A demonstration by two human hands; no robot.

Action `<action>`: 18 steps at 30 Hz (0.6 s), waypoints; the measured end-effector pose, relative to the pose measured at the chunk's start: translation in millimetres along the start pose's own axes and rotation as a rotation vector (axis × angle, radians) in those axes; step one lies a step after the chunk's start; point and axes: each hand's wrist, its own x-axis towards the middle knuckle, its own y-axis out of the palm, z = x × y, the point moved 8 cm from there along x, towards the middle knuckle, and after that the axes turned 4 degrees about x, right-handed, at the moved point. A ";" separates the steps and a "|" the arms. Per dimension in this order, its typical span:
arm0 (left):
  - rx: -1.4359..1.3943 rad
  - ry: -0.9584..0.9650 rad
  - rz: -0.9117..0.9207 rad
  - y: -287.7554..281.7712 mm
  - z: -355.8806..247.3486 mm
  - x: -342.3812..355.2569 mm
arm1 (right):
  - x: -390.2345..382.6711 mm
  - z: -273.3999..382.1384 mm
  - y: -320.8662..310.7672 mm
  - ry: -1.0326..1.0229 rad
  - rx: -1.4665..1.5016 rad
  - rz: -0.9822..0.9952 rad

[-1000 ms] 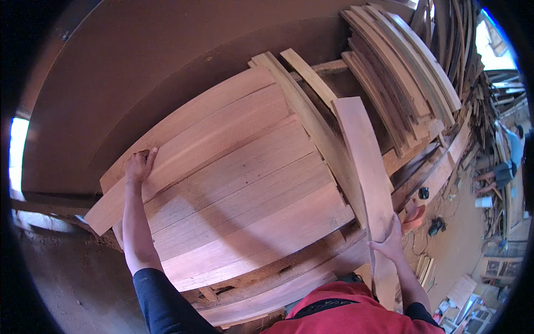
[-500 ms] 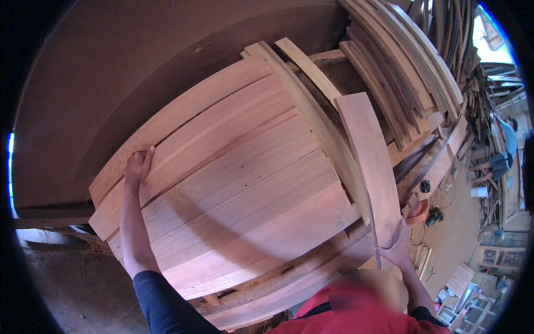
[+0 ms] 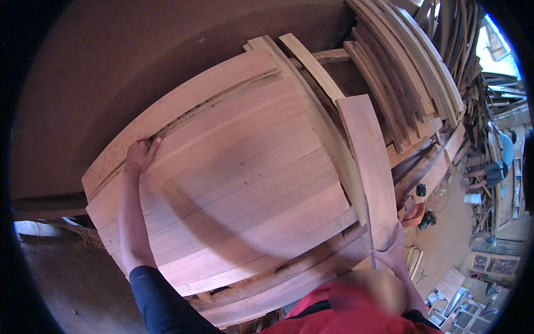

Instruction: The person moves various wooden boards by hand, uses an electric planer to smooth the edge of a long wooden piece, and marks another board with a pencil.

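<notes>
Several flat reddish planks lie side by side as a panel (image 3: pixel 245 183). My left hand (image 3: pixel 142 156) is at the left part of the panel, its fingers curled over the far edge of one plank (image 3: pixel 233 114) and its thumb on top. Beyond that edge, a gap separates it from the farthest plank (image 3: pixel 183 106). On the right, my right hand (image 3: pixel 391 253) grips the near end of a loose plank (image 3: pixel 367 161), which slants away from me past the panel's right side. The fingertips of both hands are partly hidden by the wood.
Pale support boards (image 3: pixel 311 117) run along the panel's right side. A stack of darker boards (image 3: pixel 395 72) stands far right, by a brown wall (image 3: pixel 128 61). An orange tool (image 3: pixel 414 215) is on the floor at right. Another person (image 3: pixel 500 161) bends over farther off.
The plank under my left hand has moved toward me, against its neighbour. The gap on its near side has closed, while the gap to the farthest plank has widened. My right hand keeps its grip.
</notes>
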 end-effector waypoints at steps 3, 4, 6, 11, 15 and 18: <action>0.100 0.117 -0.112 -7.0 -8.7 -7.6 | -3.7 6.8 -6.1 0.008 -0.066 -0.010; 0.100 0.123 -0.107 -7.4 -12.9 -12.4 | -6.0 7.2 -8.5 0.011 -0.092 -0.016; 0.024 0.084 -0.163 -17.1 -13.6 -27.5 | -8.7 -1.1 -9.3 -0.011 -0.050 -0.038; -0.130 0.011 -0.256 -21.0 -14.0 -48.7 | -10.8 -0.2 -13.3 -0.042 0.038 -0.071; -0.025 0.036 -0.245 9.0 7.4 -51.4 | -2.4 23.9 -16.4 -0.079 -0.095 -0.071; -0.025 -0.070 -0.165 14.5 -2.0 -57.9 | 9.9 77.4 -14.2 -0.129 -0.125 -0.054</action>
